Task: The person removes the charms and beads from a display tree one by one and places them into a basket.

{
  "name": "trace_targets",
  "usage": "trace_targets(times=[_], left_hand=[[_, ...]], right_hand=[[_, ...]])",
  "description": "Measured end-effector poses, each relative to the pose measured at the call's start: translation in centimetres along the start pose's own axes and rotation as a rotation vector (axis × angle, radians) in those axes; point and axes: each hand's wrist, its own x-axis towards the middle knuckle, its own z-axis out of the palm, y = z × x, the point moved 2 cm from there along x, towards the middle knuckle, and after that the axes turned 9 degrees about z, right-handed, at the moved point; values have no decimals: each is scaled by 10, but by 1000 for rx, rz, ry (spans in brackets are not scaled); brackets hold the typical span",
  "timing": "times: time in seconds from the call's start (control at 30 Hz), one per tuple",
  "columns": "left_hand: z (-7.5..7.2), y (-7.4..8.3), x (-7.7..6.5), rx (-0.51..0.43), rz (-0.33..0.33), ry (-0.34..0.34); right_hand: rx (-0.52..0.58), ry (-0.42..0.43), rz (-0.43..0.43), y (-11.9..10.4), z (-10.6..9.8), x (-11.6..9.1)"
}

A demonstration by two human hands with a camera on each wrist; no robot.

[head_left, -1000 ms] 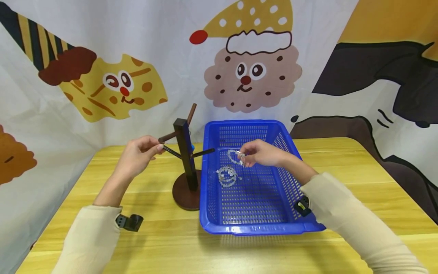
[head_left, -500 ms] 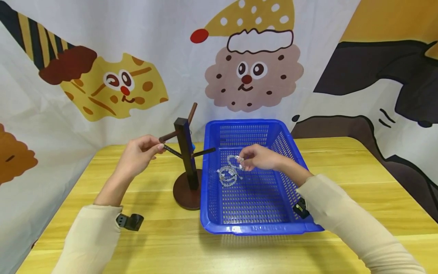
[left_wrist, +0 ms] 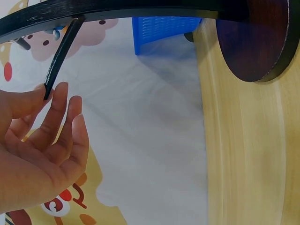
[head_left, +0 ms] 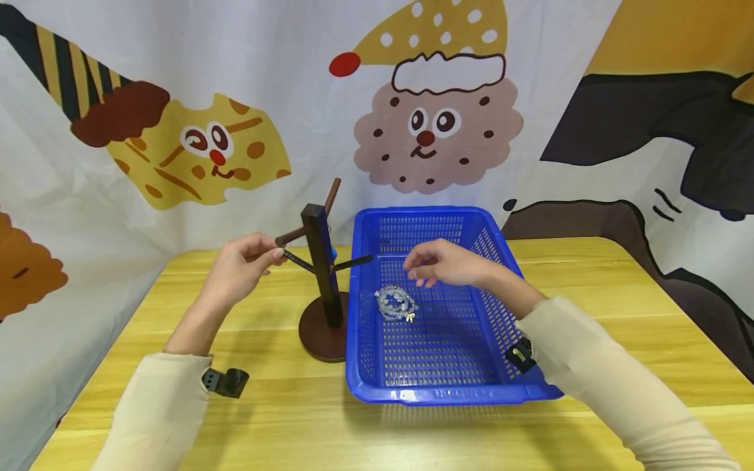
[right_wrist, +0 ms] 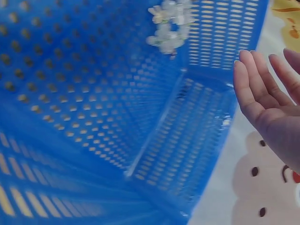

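My left hand (head_left: 244, 265) pinches the tip of a dark peg (left_wrist: 61, 56) on a wooden stand (head_left: 323, 275) between thumb and fingers. The stand has a square post, several angled pegs and a round base (head_left: 315, 330). My right hand (head_left: 444, 263) hovers over the blue basket (head_left: 448, 392), fingers relaxed and nothing between them, as the right wrist view also shows. Clear beaded bracelets (head_left: 393, 303) lie in a pile on the basket floor at its left, with a small bow-shaped charm at the near side. In the right wrist view the bracelets (right_wrist: 169, 28) are blurred.
The wooden table (head_left: 259, 405) carries the stand and, close on its right, the basket. The basket's left rim stands right beside the stand's base. Behind the table hangs a printed cloth (head_left: 318, 131) with cartoon figures. A small blue thing (head_left: 334, 253) shows behind the post.
My right hand has let go of a bracelet, which now lies with the others in the basket, and has lifted slightly. The left hand keeps its hold on the peg.
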Motion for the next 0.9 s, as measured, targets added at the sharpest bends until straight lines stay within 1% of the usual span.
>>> trace_targets(times=[0.27,0.4,0.47,0.7,0.9], left_hand=[[-1,0,-1,-8,-7,-5],[0,0,-1,-15,-8,-2],[0,0,-1,-19,-9,0],[1,0,-1,-15,-8,4],[1,1,-2,-12,-1,12]], right_hand=[[-27,-23,-99,-36,0,-9],[-23,-33,-132,-49,3,-11],[-21,-28,-144,-53,5,-11],[-20,-18,-236,-65,9,-10],[1,-15,-277,-71,14,-8]])
